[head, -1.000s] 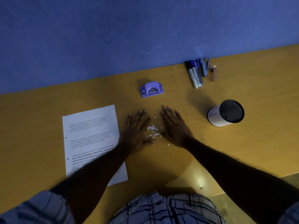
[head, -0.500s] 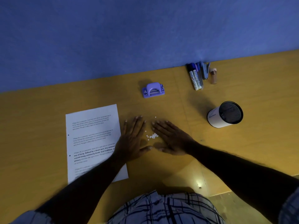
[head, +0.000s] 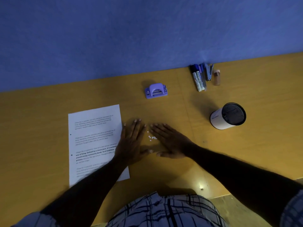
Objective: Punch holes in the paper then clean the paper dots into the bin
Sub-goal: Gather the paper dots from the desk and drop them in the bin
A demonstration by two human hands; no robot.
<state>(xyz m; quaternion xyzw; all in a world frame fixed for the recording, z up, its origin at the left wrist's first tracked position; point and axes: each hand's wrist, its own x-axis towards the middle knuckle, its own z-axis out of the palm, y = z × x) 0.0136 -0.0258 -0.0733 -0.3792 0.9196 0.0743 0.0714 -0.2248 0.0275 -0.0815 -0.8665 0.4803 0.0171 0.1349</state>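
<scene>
While paper dots (head: 151,137) lie between them, left hand (head: 132,143) and right hand (head: 170,143) rest flat; fingers straight, gripping nothing.

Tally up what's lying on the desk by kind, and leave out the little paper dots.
Printed sheet: 1
Hole punch: 1
Bin: 1
Whiteboard markers: 2
Pen: 1, as far as the blur shows
Stapler: 1
Small bottle: 1
Total: 8
</scene>
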